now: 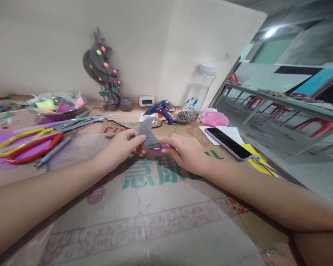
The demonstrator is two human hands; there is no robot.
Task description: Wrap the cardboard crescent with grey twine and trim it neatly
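Between my two hands is a grey yarn-wrapped crescent piece (149,135), its curved tip pointing up. My left hand (127,142) pinches its left edge between thumb and fingers. On the other side, my right hand (183,149) grips its lower right end, where a bit of purple (156,150) shows underneath. Just behind lie a blue hot glue gun (158,110) with a small red light and a ball of grey yarn (186,116). Parts of the fingers are hidden behind the crescent piece.
Printed cardboard (144,221) covers the tabletop. Scissors (34,147) and a metal bowl (58,113) are at left. A decorated moon ornament (100,62) leans on the wall. A water bottle (198,90), pink bag (214,118) and phone (228,143) are at right.
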